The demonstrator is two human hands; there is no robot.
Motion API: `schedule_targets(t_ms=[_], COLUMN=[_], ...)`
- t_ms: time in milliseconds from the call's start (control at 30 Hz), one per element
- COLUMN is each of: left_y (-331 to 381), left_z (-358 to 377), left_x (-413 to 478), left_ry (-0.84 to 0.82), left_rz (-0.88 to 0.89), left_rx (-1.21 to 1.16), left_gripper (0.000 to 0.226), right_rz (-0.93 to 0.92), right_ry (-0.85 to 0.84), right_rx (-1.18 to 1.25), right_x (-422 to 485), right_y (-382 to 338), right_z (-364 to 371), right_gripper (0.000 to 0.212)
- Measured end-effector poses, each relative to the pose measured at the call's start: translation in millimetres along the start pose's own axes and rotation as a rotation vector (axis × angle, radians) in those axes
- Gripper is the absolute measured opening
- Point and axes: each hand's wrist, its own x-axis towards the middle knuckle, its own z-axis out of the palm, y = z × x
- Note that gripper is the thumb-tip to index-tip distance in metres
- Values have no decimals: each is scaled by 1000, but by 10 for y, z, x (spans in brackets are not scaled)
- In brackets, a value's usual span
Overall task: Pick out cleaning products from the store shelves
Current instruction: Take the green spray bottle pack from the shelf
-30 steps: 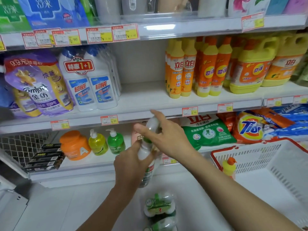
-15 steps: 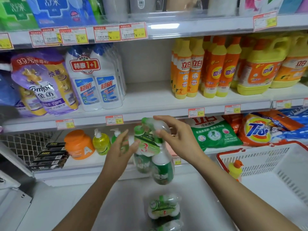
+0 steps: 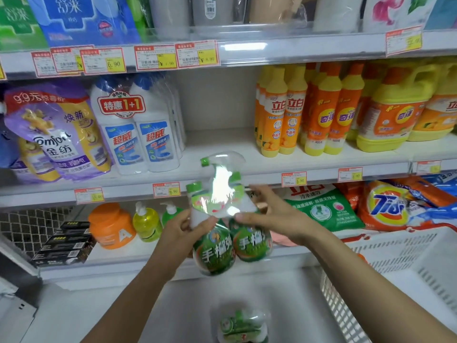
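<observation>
A shrink-wrapped pack of green spray-cleaner bottles (image 3: 222, 233) hangs upright in front of the shelves, one bottle with a trigger head. My left hand (image 3: 184, 229) grips the pack's left shoulder. From the right side, my right hand (image 3: 274, 216) pinches it at the same height. A second, similar wrapped pack (image 3: 243, 326) lies on the white ledge below.
A white shopping basket (image 3: 400, 256) sits at the lower right. Shelves hold white toilet-cleaner bottles (image 3: 138, 129), orange dish-soap bottles (image 3: 309, 112), Comfort refill bags (image 3: 54, 134), an orange tub (image 3: 111, 226), pump bottles (image 3: 147, 224), a green powder bag (image 3: 321, 209) and a Tide bag (image 3: 385, 206).
Both hands have lifted the wrapped pack higher and turned it upright, labels facing me. The view has tilted slightly upward.
</observation>
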Motion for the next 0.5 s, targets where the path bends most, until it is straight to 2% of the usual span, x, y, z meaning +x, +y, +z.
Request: schedule_targets(t_ms=[33, 100, 200, 300, 400, 500], left_y=[88, 276, 576, 853, 1001, 989], left_z=[-13, -49, -146, -225, -223, -181], left_x=[52, 193, 467, 793, 1210, 1640], left_ry=[43, 94, 124, 153, 160, 208], left_rz=[-18, -34, 42, 205, 287, 286], left_rx=[9, 78, 149, 177, 288, 376], left_gripper=[41, 48, 61, 52, 46, 46], right_rz=[17, -18, -103, -164, -230, -283], right_ry=[-12, 55, 160, 325, 402, 436], right_rx=[-35, 15, 134, 166, 212, 148], right_x=[32, 142, 399, 781, 1260, 1703], right_y=[25, 21, -146, -385, -619, -704], right_z=[18, 12, -102, -292, -472, -582], right_gripper=[90, 70, 47, 44, 35, 50])
